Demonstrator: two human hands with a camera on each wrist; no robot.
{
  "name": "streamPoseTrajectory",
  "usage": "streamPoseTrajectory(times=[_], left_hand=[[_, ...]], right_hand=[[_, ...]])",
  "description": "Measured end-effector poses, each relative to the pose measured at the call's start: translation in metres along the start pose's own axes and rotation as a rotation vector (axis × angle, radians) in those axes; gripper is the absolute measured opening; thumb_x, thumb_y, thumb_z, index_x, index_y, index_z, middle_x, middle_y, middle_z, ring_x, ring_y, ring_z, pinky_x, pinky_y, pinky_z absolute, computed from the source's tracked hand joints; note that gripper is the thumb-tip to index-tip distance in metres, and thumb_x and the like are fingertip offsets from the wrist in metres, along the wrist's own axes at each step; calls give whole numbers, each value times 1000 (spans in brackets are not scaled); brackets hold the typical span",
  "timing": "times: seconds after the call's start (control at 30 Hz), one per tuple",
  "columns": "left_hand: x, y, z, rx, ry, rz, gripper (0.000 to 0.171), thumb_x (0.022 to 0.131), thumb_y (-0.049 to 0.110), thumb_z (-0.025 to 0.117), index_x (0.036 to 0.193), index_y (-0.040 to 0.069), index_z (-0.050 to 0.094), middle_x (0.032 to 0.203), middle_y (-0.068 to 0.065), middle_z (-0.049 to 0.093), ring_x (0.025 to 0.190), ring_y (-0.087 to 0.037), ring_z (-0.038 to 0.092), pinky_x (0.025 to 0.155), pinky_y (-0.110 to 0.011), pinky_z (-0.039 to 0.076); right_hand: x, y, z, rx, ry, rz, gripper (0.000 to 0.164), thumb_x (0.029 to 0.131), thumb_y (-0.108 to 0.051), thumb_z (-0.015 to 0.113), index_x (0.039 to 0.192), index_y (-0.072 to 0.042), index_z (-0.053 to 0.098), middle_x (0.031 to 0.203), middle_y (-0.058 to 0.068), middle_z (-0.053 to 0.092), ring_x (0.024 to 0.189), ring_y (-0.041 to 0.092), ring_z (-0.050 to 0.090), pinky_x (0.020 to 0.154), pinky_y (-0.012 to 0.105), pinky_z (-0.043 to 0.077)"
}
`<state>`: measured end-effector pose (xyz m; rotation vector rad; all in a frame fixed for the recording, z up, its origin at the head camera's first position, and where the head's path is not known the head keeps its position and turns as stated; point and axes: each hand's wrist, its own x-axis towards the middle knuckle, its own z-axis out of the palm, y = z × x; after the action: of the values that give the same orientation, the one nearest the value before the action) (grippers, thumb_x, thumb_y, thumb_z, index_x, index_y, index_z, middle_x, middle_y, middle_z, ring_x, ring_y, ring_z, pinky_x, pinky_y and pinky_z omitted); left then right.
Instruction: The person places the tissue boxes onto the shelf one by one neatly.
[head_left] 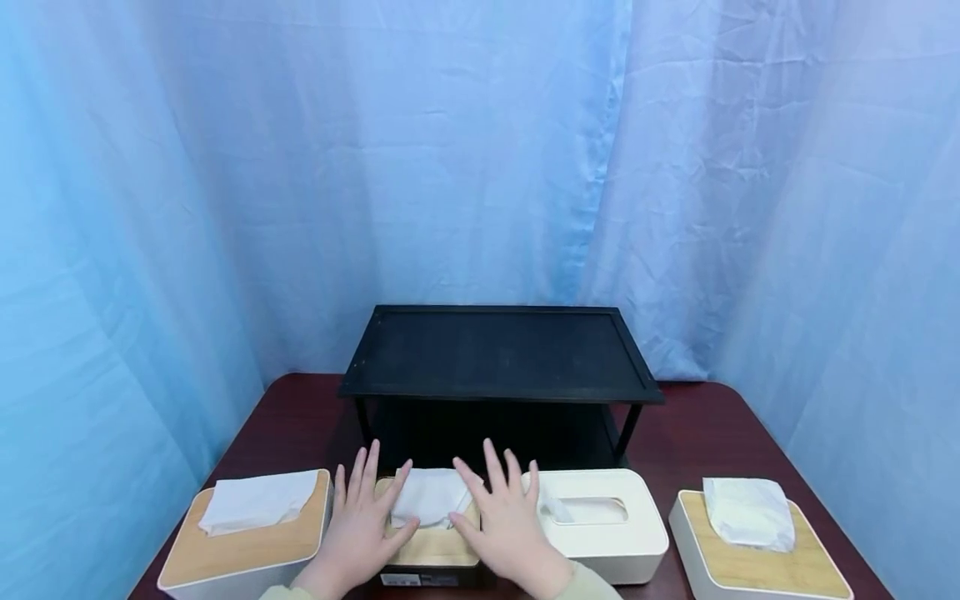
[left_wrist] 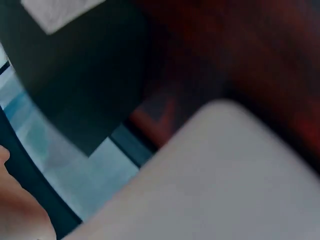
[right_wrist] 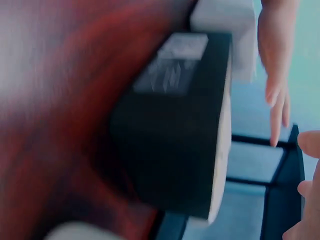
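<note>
Both hands hover above a dark tissue box (head_left: pixel 435 548) with a light wooden lid and a white tissue (head_left: pixel 427 494) sticking out of its slot. The left hand (head_left: pixel 358 527) is over its left side, fingers spread. Over its right side and the near corner of a white tissue box (head_left: pixel 643 533) is the right hand (head_left: pixel 508 523), fingers also spread. In the right wrist view, a gap separates the left hand (right_wrist: pixel 279 65) from the dark box (right_wrist: pixel 165 125), whose front carries a label. Neither hand holds anything.
A two-tier black shelf (head_left: pixel 495 354) stands behind on the dark red table (head_left: pixel 292 417). White-sided tissue boxes with wooden lids stand at far left (head_left: pixel 232 554) and far right (head_left: pixel 750 571). Blue curtains (head_left: pixel 480 167) surround the table.
</note>
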<state>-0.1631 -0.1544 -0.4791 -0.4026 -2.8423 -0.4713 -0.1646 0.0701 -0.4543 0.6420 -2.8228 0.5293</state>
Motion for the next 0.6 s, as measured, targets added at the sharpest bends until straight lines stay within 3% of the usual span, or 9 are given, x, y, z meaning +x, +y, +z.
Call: streamPoseTrajectory(times=[0.13, 0.33, 0.5, 0.6], left_hand=[[-9, -2, 9, -25, -43, 15, 69, 84, 52, 61, 143, 21, 44, 156, -23, 10, 142, -44, 13, 107, -66, 16], [-18, -10, 19, -118, -84, -4, 69, 84, 54, 60, 140, 15, 48, 153, -28, 12, 138, -49, 18, 104, -67, 23], [-23, -16, 22, -202, -179, -49, 73, 84, 56, 60, 142, 14, 45, 153, -30, 7, 137, -53, 16, 101, -68, 26], [-24, -19, 22, -247, -226, -62, 80, 81, 59, 63, 144, 14, 41, 153, -30, 3, 136, -55, 15, 96, -69, 32]], right_hand=[[-2, -10, 11, 12, -82, -39, 59, 93, -49, 50, 146, -27, 37, 155, 20, 18, 136, 44, 25, 104, 67, 19], [-2, -8, 31, 121, -163, -1, 60, 93, -49, 50, 146, -24, 38, 155, 24, 14, 137, 47, 22, 106, 65, 19], [-7, -5, 42, 222, -279, 42, 70, 87, -57, 53, 146, -21, 39, 154, 29, 9, 134, 57, 15, 101, 72, 18], [-10, -4, 49, 241, -319, 62, 79, 81, -61, 59, 147, -22, 36, 153, 31, 3, 129, 64, 16, 95, 75, 23]])
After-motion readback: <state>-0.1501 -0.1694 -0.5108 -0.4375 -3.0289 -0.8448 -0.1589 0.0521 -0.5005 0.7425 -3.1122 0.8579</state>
